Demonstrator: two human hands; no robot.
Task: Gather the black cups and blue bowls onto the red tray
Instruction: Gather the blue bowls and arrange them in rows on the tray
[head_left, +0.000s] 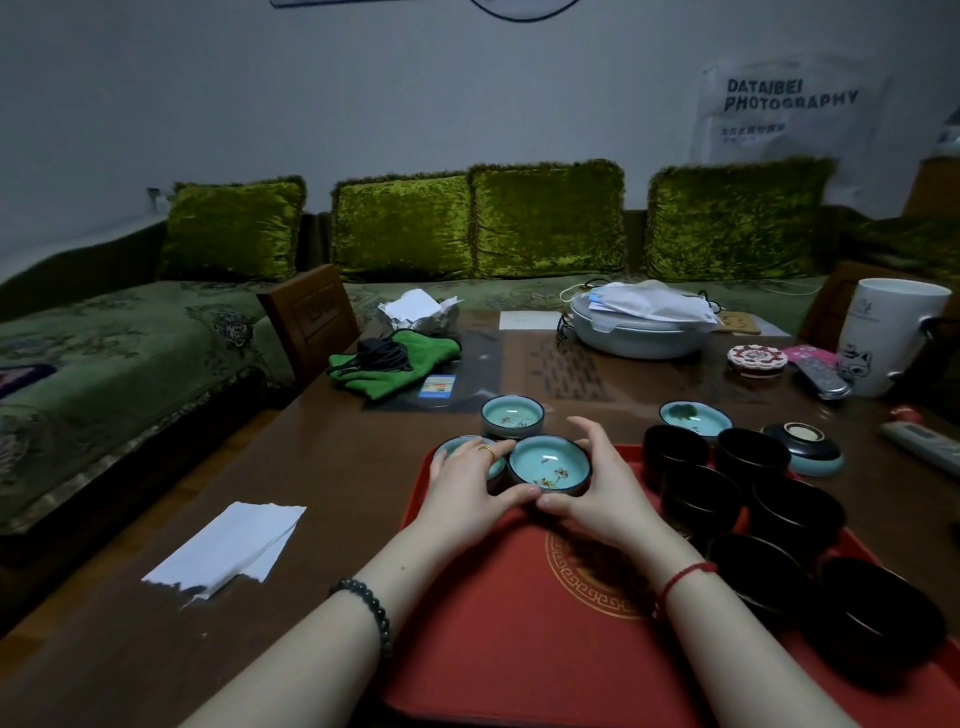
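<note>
A red tray (519, 623) lies on the brown table in front of me. Both hands cup a blue bowl (549, 464) at the tray's far left corner: my left hand (470, 483) curls round its left side, my right hand (592, 480) round its right. Under my left fingers sits a second blue bowl (453, 448). A third blue bowl (511, 414) stands on the table just beyond the tray, a fourth (693, 415) behind the cups. An upturned bowl (802, 447) rests at the right. Several black cups (701, 499) fill the tray's right side.
A white paper sheet (228, 545) lies on the table to the left. Further back are a green cloth (389, 364), a lidded grey pot (639, 327), a white mug (888, 332), remotes (821, 379) and a coaster stack (756, 361). A green sofa runs behind the table.
</note>
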